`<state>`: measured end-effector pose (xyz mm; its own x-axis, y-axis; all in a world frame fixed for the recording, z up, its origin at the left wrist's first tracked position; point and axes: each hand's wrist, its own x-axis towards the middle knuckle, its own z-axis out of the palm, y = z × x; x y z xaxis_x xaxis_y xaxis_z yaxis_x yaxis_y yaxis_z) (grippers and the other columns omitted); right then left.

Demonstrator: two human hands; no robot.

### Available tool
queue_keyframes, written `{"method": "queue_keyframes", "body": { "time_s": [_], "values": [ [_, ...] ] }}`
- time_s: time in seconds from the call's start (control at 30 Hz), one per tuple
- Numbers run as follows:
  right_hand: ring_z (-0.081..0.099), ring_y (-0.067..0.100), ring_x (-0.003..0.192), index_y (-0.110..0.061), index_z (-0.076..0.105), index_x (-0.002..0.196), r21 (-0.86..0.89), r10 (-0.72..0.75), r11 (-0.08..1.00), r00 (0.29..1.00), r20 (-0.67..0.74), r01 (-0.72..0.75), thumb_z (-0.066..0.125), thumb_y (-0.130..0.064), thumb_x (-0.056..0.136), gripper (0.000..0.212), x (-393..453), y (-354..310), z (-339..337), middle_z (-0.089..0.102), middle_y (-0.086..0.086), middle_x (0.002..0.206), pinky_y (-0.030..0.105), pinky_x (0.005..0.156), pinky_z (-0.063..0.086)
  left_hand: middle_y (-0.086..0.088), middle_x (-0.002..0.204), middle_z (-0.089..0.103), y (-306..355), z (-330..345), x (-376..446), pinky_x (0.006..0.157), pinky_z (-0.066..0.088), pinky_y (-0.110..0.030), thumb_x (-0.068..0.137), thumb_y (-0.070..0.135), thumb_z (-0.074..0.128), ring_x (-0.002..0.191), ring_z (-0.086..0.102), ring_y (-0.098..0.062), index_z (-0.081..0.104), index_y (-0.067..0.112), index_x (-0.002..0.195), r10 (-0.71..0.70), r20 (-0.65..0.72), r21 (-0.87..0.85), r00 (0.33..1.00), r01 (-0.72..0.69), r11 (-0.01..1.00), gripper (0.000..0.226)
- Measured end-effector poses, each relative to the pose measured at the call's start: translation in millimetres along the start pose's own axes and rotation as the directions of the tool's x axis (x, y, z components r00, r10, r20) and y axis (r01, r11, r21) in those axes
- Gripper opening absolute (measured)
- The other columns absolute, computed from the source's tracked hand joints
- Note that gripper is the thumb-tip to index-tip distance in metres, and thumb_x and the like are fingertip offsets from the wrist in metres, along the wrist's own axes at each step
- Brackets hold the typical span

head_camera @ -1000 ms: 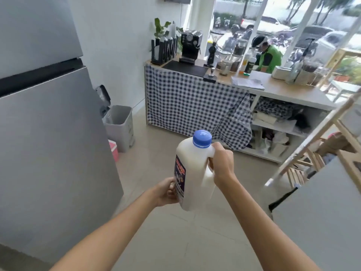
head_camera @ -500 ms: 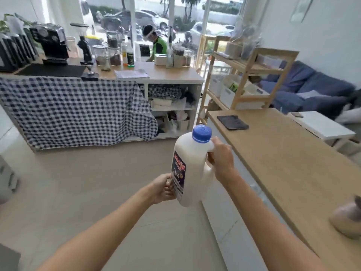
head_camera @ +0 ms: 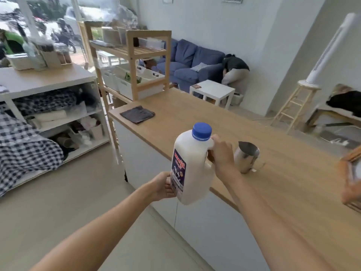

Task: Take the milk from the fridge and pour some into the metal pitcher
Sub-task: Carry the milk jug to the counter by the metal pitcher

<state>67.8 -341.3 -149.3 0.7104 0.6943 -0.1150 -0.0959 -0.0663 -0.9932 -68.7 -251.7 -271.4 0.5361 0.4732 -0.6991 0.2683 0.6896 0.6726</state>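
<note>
A white milk jug (head_camera: 192,167) with a blue cap and a dark label is held upright in front of me, over the counter's near edge. My right hand (head_camera: 221,153) grips its handle. My left hand (head_camera: 163,185) supports its lower side from the left. The metal pitcher (head_camera: 246,156) stands upright on the wooden counter (head_camera: 283,173), just right of my right hand and partly hidden by it. The jug's cap is on.
A dark folded cloth (head_camera: 137,114) lies at the counter's far left corner. A wooden shelf rack (head_camera: 130,61) stands behind it. A wooden-framed object (head_camera: 350,177) sits at the counter's right edge. A checked-cloth counter (head_camera: 25,151) is at left, a blue sofa (head_camera: 193,63) and a person beyond.
My view has swung right, from the fridge and the coffee counter to the wooden counter. The metal pitcher has come into view. Both hands keep the same hold on the jug.
</note>
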Motion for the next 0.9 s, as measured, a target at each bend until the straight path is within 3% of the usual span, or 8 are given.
{"method": "queue_keyframes", "body": {
  "time_s": [0.13, 0.23, 0.3, 0.37, 0.47, 0.67, 0.9],
  "values": [
    [0.021, 0.016, 0.054, -0.022, 0.028, 0.04, 0.004, 0.018, 1.0, 0.98, -0.199, -0.017, 0.05, -0.02, 0.072, 0.039, 17.4, 2.9, -43.1, 0.025, -0.009, 0.047, 0.032, 0.055, 0.017, -0.011, 0.069, 0.058, 10.4, 45.1, 31.0, 0.074, 0.053, -0.031, 0.091, 0.023, 0.045, 0.066, 0.057, -0.023, 0.06, -0.001, 0.071, -0.049, 0.078, 0.13, 0.996, 0.039, 0.991, 0.035],
    [0.024, 0.017, 0.054, -0.022, 0.039, 0.046, 0.014, 0.041, 0.999, 0.954, -0.296, -0.038, 0.051, -0.018, 0.071, 0.028, 25.9, 2.5, -71.6, 0.031, -0.005, 0.054, 0.029, 0.053, 0.018, -0.009, 0.056, 0.058, 15.8, 77.1, 50.5, 0.067, 0.052, -0.03, 0.093, 0.022, 0.043, 0.052, 0.056, -0.019, 0.056, 0.001, 0.068, -0.093, 0.129, 0.193, 0.987, 0.067, 0.979, 0.035],
    [0.025, 0.017, 0.053, -0.022, 0.044, 0.04, 0.015, 0.057, 0.998, 0.933, -0.356, -0.055, 0.052, -0.017, 0.073, 0.034, 30.5, 2.5, -89.2, 0.033, -0.005, 0.054, 0.027, 0.051, 0.019, -0.008, 0.056, 0.054, 18.5, 97.6, 60.9, 0.066, 0.051, -0.029, 0.094, 0.022, 0.043, 0.052, 0.051, -0.019, 0.054, 0.002, 0.065, -0.119, 0.16, 0.228, 0.98, 0.081, 0.97, 0.037],
    [0.022, 0.02, 0.06, -0.022, 0.039, 0.038, 0.048, 0.067, 0.998, 0.907, -0.417, -0.051, 0.053, -0.021, 0.068, 0.033, 34.3, 2.6, -103.8, 0.03, -0.002, 0.057, 0.031, 0.054, 0.019, -0.007, 0.057, 0.047, 20.6, 116.5, 71.8, 0.062, 0.052, -0.028, 0.094, 0.022, 0.042, 0.052, 0.046, -0.017, 0.051, 0.005, 0.061, -0.139, 0.194, 0.259, 0.971, 0.086, 0.962, 0.038],
    [0.02, 0.02, 0.063, -0.025, 0.03, 0.051, 0.09, 0.083, 0.995, 0.849, -0.521, -0.042, 0.053, -0.024, 0.06, 0.025, 42.0, 4.7, -122.2, 0.027, -0.001, 0.058, 0.032, 0.056, 0.017, -0.001, 0.047, 0.044, 21.2, 142.5, 86.7, 0.06, 0.051, -0.03, 0.094, 0.024, 0.041, 0.044, 0.041, -0.014, 0.05, 0.01, 0.059, -0.165, 0.256, 0.315, 0.952, 0.079, 0.946, 0.039],
    [0.023, 0.018, 0.06, -0.025, 0.033, 0.052, 0.119, 0.095, 0.993, 0.756, -0.648, -0.022, 0.054, -0.025, 0.062, 0.024, 53.9, 12.8, -155.2, 0.03, -0.002, 0.057, 0.032, 0.054, 0.019, -0.006, 0.076, 0.054, 23.4, 175.2, 107.5, 0.07, 0.046, -0.022, 0.098, 0.044, 0.043, 0.071, 0.052, -0.015, 0.056, 0.008, 0.073, -0.198, 0.341, 0.416, 0.919, 0.042, 0.909, 0.045],
    [0.021, 0.017, 0.054, -0.024, 0.029, 0.052, 0.159, 0.138, 0.987, 0.657, -0.741, -0.027, 0.051, -0.02, 0.072, 0.03, 59.5, 27.9, -187.2, 0.027, -0.005, 0.048, 0.03, 0.052, 0.017, 0.0, 0.075, 0.051, 19.5, 216.0, 122.3, 0.069, 0.045, -0.02, 0.099, 0.038, 0.041, 0.068, 0.046, -0.011, 0.058, 0.016, 0.078, -0.21, 0.42, 0.465, 0.883, -0.011, 0.885, 0.035]
  ]
}}
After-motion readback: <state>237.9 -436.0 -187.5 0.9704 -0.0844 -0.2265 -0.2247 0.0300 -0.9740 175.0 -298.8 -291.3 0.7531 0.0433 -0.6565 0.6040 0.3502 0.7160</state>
